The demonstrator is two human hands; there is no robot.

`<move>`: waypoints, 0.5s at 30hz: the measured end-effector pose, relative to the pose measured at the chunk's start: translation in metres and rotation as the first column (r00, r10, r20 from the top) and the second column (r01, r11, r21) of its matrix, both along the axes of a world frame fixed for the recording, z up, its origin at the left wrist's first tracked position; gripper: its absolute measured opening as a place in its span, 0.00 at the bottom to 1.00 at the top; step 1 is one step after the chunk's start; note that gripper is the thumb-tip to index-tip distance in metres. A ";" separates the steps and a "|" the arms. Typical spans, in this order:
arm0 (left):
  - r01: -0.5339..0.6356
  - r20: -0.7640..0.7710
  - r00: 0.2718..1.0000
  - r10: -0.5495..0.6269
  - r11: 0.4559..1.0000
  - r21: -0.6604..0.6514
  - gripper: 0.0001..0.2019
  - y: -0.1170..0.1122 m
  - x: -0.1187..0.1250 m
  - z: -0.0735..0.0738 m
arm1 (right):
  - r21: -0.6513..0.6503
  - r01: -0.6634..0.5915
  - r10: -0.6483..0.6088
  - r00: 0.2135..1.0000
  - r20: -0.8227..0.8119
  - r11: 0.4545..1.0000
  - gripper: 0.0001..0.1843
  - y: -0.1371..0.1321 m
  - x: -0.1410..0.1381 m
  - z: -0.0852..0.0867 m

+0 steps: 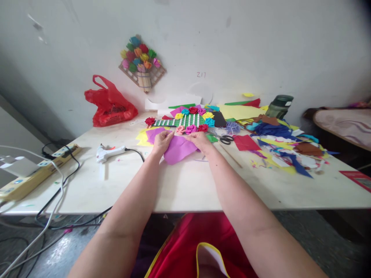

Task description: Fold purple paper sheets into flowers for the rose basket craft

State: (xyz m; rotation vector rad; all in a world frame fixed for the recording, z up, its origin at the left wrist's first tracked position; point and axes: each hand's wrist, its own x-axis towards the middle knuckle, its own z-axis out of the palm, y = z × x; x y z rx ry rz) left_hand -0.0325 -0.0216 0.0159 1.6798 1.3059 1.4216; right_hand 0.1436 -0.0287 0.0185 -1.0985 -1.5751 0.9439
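Between my two hands is a sheet of purple paper (179,150), its lower part hanging toward me over the table. My left hand (162,141) pinches its upper left edge, and my right hand (200,140) pinches the upper right edge. Just beyond lies a green and white woven piece (188,121) bordered with several colourful paper flowers (191,129). More purple paper (152,134) and yellow paper (142,137) lie by my left hand. Black-handled scissors (226,139) and a thin wooden stick (231,156) rest to the right of my right hand.
A white glue gun (110,153) lies at left, near a power strip (43,170) with trailing cables. At the back stand a red plastic bag (111,104) and a dark green bottle (279,107). Paper scraps (284,143) pile up at right, beside red paper (246,143).
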 end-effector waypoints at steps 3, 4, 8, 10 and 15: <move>0.024 -0.028 0.999 -0.024 1.000 0.007 0.20 -0.002 -0.001 0.001 | 0.035 0.041 -0.041 0.999 0.011 0.999 0.16 0.003 0.001 -0.001; 0.032 -0.043 0.999 -0.031 0.999 0.012 0.21 -0.002 -0.002 0.002 | 0.051 0.043 -0.044 0.999 0.025 0.998 0.15 0.003 0.001 0.000; 0.014 -0.149 0.989 -0.004 0.998 0.067 0.22 -0.005 -0.005 0.004 | 0.077 -0.034 0.030 0.998 0.057 0.996 0.14 -0.001 0.001 0.004; 0.023 -0.225 0.974 -0.001 0.995 0.098 0.22 -0.004 -0.006 0.005 | 0.064 -0.073 0.069 0.996 0.057 0.995 0.13 -0.004 0.000 0.005; -0.012 -0.229 0.972 0.045 0.990 0.142 0.23 -0.001 -0.003 0.003 | 0.053 -0.060 0.067 0.989 -0.134 0.997 0.18 -0.004 -0.005 0.005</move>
